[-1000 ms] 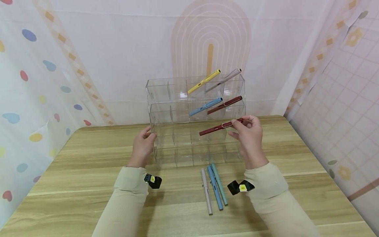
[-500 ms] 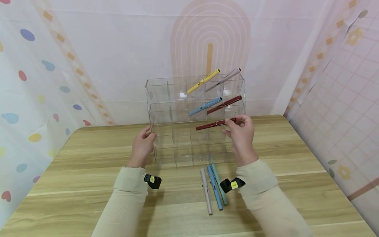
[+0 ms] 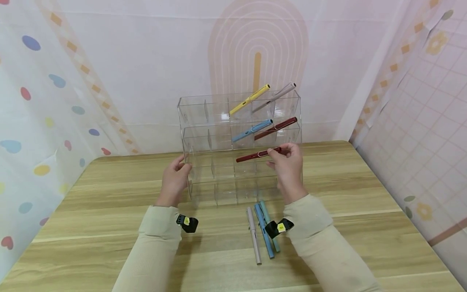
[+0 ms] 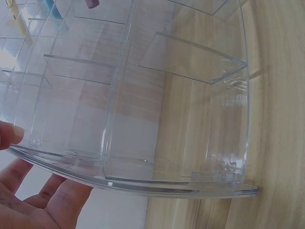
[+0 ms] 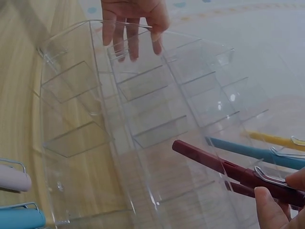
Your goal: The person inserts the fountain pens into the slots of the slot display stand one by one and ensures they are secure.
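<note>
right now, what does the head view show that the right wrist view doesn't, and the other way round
Only the head view: the green pen on the table, the pale grey pen in the top tier of the clear rack, and both sleeves.

Only the right wrist view: the left hand with several fingers visible in a row.

Both: the clear rack, the table, part of the left hand, the right hand pinching a dark red pen, and the yellow pen in the rack.
</note>
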Demonstrator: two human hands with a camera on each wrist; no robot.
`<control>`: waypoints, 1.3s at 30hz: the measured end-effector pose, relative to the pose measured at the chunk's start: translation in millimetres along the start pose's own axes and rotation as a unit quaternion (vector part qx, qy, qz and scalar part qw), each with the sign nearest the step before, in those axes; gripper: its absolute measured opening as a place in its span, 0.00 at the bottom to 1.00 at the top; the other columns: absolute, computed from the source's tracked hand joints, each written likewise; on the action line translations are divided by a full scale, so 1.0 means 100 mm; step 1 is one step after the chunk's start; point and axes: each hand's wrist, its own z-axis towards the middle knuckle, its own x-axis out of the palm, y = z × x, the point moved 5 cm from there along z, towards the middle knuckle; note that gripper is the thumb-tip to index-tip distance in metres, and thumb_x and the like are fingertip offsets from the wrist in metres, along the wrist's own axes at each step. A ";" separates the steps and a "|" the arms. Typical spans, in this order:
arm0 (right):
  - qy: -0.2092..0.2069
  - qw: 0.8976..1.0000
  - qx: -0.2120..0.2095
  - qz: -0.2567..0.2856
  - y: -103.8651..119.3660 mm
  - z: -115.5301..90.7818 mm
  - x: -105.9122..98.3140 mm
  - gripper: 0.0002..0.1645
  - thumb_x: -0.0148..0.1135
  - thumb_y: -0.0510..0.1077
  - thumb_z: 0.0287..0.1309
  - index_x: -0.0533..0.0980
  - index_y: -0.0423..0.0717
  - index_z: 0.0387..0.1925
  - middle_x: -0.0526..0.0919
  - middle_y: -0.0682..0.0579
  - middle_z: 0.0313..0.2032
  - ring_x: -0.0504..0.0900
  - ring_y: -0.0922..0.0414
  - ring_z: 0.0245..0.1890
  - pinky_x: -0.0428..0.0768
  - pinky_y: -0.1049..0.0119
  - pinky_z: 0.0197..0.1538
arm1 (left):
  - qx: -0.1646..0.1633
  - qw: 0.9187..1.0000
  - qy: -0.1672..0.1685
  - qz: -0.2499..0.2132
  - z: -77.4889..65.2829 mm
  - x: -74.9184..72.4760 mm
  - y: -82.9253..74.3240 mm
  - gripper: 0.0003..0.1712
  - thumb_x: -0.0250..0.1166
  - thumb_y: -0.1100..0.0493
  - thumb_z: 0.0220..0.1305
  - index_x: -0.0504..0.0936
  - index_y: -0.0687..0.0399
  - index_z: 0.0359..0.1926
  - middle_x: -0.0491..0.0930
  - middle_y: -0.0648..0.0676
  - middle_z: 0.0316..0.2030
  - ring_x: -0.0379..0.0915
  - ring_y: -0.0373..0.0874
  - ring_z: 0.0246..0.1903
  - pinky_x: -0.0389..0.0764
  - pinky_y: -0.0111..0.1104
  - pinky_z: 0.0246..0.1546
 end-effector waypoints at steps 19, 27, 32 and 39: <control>0.002 1.000 -0.010 -0.001 -0.12 -0.01 0.06 0.15 0.61 0.25 0.54 0.65 0.41 0.36 0.66 0.50 0.35 0.74 0.62 0.31 0.80 0.72 0.26 | 0.003 1.000 0.010 -0.009 -0.01 0.02 0.00 0.30 0.48 0.58 0.71 0.61 0.49 0.73 0.66 0.60 0.59 0.63 0.45 0.44 0.76 0.30 0.38; 0.005 0.999 -0.017 -0.034 -0.15 -0.01 0.07 0.15 0.62 0.26 0.54 0.67 0.40 0.37 0.69 0.48 0.35 0.75 0.60 0.33 0.81 0.70 0.29 | 0.012 1.000 -0.004 0.001 -0.01 0.03 0.00 0.31 0.49 0.57 0.68 0.62 0.50 0.72 0.69 0.60 0.57 0.64 0.48 0.48 0.73 0.29 0.35; 0.012 0.998 -0.017 -0.054 -0.15 -0.02 0.07 0.14 0.62 0.28 0.56 0.66 0.41 0.38 0.70 0.48 0.36 0.74 0.58 0.33 0.81 0.71 0.31 | 0.001 1.000 0.004 0.008 0.01 0.02 0.02 0.31 0.48 0.57 0.70 0.59 0.48 0.73 0.67 0.61 0.60 0.63 0.47 0.49 0.72 0.29 0.37; 0.020 0.997 -0.022 -0.074 -0.15 -0.01 0.07 0.14 0.62 0.29 0.56 0.67 0.40 0.39 0.71 0.47 0.37 0.74 0.57 0.35 0.81 0.67 0.35 | -0.001 1.000 0.003 0.007 0.00 0.01 0.01 0.31 0.48 0.57 0.70 0.58 0.48 0.74 0.66 0.60 0.60 0.62 0.45 0.46 0.71 0.29 0.35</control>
